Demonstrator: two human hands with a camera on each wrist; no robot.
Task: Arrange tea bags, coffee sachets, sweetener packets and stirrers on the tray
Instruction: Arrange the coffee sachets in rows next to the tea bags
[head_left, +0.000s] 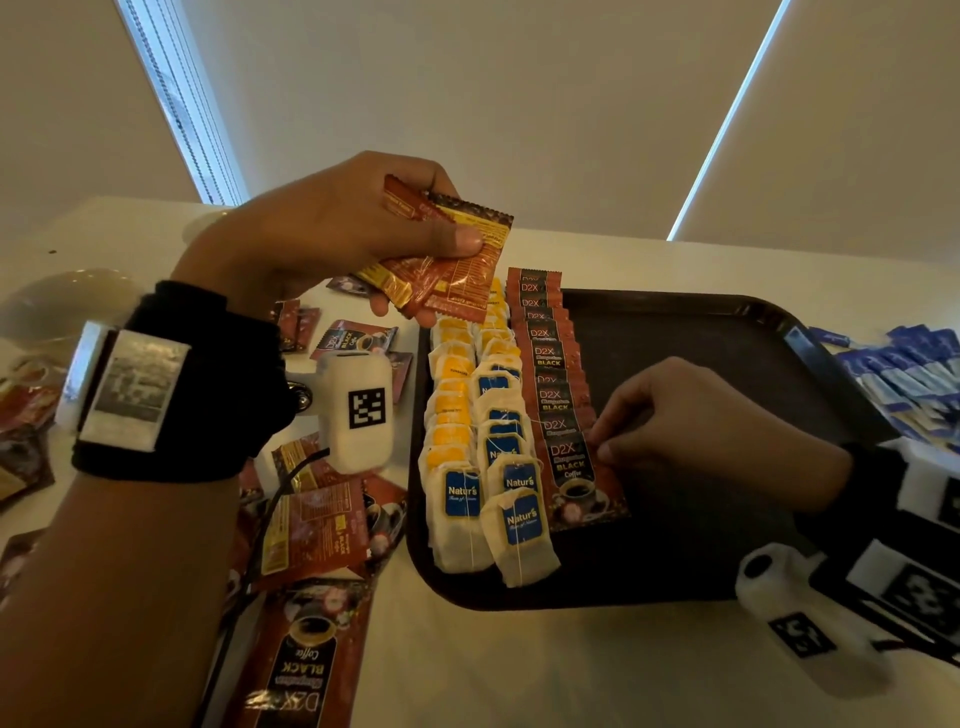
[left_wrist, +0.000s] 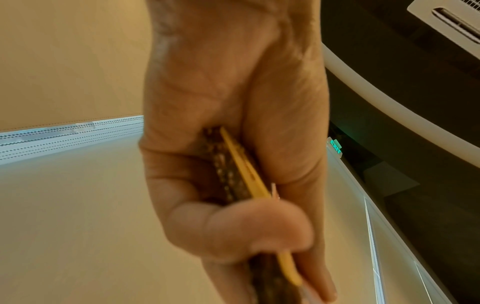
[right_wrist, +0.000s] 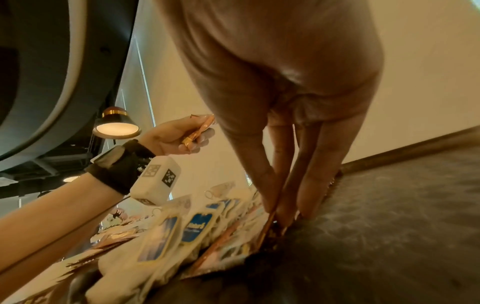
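Lower centre of the head view, the nearest coffee sachet (head_left: 576, 480) ends a row on the dark tray (head_left: 727, 364); the right hand (head_left: 691, 431) pinches its right edge. At upper centre the left hand (head_left: 332, 228) clasps a fan of sachets (head_left: 452, 260) above the table (head_left: 519, 675).

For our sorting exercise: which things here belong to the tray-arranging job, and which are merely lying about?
Job: dark plastic tray; white paper tea bags; red-black coffee sachets; blue-white sweetener packets; left hand; right hand.
Lying about: white ceramic cup; white table.
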